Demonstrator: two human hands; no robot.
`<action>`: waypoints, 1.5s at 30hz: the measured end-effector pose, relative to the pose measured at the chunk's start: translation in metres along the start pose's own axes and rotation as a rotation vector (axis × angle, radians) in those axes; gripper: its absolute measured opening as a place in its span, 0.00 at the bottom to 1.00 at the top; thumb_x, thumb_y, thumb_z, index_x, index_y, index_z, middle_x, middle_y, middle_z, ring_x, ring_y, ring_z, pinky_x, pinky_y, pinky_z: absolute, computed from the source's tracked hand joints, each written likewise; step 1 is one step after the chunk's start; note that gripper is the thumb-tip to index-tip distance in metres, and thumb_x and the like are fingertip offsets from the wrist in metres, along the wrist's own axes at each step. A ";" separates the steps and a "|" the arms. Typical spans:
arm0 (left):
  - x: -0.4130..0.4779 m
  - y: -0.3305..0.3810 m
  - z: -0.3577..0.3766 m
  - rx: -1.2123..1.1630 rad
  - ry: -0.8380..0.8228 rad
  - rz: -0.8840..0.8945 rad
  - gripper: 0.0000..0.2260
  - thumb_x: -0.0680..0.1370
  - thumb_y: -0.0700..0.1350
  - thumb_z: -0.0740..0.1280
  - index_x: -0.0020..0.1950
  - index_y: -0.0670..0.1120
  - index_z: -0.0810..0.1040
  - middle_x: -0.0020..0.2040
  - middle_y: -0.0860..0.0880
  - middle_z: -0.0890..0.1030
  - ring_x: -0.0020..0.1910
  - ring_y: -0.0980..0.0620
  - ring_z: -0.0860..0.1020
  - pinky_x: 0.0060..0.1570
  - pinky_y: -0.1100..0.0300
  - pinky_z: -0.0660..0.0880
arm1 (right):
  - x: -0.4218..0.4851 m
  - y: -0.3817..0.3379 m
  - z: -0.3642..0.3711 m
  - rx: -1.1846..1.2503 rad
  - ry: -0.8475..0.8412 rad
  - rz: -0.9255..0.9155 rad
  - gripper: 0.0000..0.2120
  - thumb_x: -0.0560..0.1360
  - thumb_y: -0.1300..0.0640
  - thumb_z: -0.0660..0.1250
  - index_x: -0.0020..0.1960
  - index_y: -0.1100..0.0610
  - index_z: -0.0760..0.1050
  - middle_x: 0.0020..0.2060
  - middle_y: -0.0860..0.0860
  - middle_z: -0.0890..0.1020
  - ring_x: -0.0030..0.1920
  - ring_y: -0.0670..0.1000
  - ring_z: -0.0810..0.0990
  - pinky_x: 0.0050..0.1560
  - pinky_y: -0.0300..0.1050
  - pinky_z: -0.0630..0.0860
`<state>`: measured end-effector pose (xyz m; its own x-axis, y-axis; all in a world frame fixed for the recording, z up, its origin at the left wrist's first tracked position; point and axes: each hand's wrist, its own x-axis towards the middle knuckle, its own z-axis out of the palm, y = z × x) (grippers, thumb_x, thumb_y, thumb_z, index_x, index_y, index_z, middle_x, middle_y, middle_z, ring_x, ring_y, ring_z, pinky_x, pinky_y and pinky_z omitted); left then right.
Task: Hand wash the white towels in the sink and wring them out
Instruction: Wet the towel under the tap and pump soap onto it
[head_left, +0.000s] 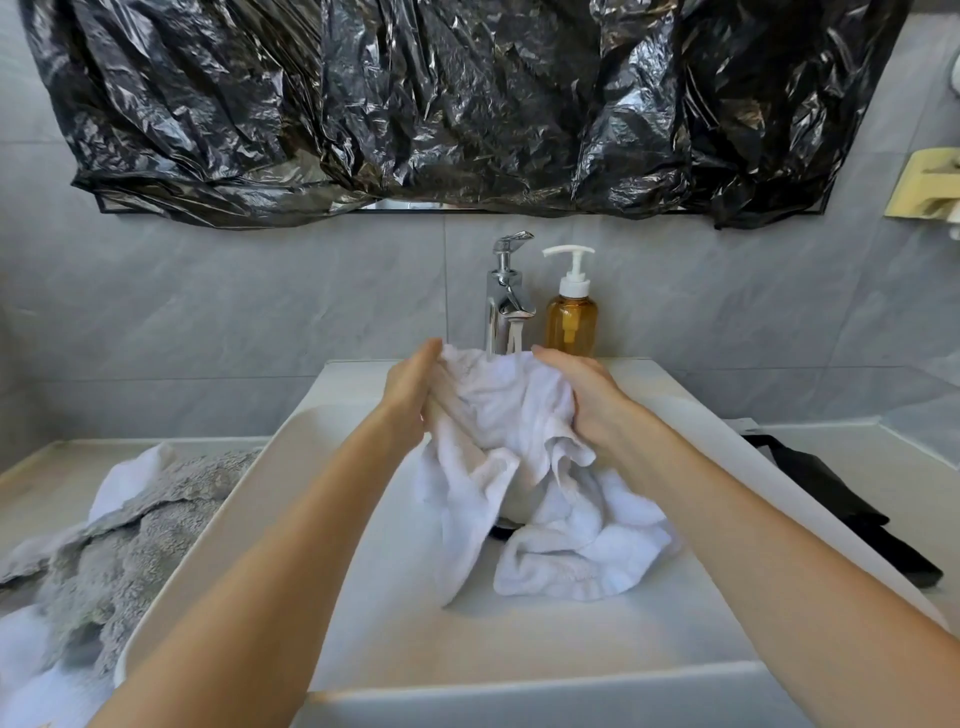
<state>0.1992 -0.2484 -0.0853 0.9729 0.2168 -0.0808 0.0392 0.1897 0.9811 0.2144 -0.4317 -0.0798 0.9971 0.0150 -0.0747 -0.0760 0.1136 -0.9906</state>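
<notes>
The white towel (519, 457) hangs bunched over the sink (363, 597), its top gripped between the left hand (410, 395) and right hand (576, 395) just under the tap (506, 296), probably so running water wets it, its tail resting in the basin.

Two bare forearms, no sleeves, no jewellery

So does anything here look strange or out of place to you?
Yes: crumpled black plastic sheeting hangs over the mirror above the sink, hiding nearly all of it. A grey towel also lies heaped on the counter to the left.
</notes>
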 end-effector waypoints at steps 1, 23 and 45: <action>-0.003 0.003 -0.003 0.126 0.026 0.057 0.14 0.78 0.49 0.63 0.60 0.45 0.74 0.47 0.46 0.79 0.41 0.48 0.79 0.40 0.57 0.75 | -0.002 -0.004 0.000 0.025 -0.112 0.006 0.23 0.62 0.52 0.74 0.54 0.62 0.78 0.50 0.60 0.79 0.52 0.57 0.79 0.55 0.49 0.74; -0.022 0.034 0.006 -0.083 0.051 0.206 0.13 0.71 0.51 0.77 0.41 0.46 0.76 0.34 0.49 0.82 0.37 0.51 0.80 0.45 0.57 0.78 | -0.025 -0.012 -0.018 -0.351 -0.477 -0.052 0.23 0.74 0.40 0.65 0.59 0.56 0.79 0.54 0.54 0.84 0.50 0.47 0.83 0.48 0.40 0.77; -0.016 -0.023 0.055 0.253 0.200 0.191 0.21 0.79 0.58 0.63 0.30 0.47 0.71 0.33 0.47 0.78 0.39 0.45 0.76 0.43 0.55 0.73 | -0.019 0.019 0.053 -0.312 0.280 -0.411 0.16 0.81 0.52 0.57 0.49 0.59 0.81 0.47 0.57 0.83 0.50 0.56 0.80 0.52 0.48 0.75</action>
<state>0.1955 -0.3087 -0.0967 0.9054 0.4127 0.0997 -0.0594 -0.1092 0.9922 0.1936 -0.3775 -0.0916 0.9110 -0.2367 0.3378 0.2808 -0.2439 -0.9283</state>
